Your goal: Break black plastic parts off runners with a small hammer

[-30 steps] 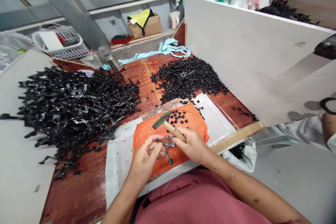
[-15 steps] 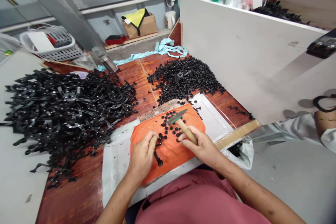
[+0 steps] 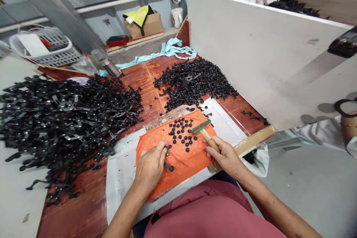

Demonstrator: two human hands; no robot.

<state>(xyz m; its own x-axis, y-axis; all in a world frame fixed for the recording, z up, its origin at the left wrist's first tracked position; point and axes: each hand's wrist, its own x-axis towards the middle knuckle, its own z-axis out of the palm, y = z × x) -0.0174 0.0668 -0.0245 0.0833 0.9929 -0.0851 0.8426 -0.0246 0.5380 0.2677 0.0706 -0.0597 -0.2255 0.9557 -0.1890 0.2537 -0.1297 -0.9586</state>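
Observation:
My left hand (image 3: pixel 150 165) is closed around a black strip (image 3: pixel 169 166), whose round end sticks out below the fingers on the orange cloth (image 3: pixel 181 167). In my right hand (image 3: pixel 224 156) is the wooden handle of a small hammer (image 3: pixel 201 126); its green head hangs over the cloth's right part. Several small black round pieces (image 3: pixel 182 141) lie spread on the cloth between my hands. Under the cloth a speckled stone slab (image 3: pixel 167 116) shows at the back edge. What the left fingertips press on is partly hidden.
A big heap of black strips (image 3: pixel 61 115) covers the left side. Another black heap (image 3: pixel 195 81) lies behind the cloth. A grey panel (image 3: pixel 259 52) stands at the right. A metal flask (image 3: pixel 107 65), a basket (image 3: pixel 44 50) and a mug (image 3: pixel 176 18) are at the back.
The hammer in my right hand has moved right, uncovering more round pieces. My left hand has shifted slightly, and less of the black parts shows beside it.

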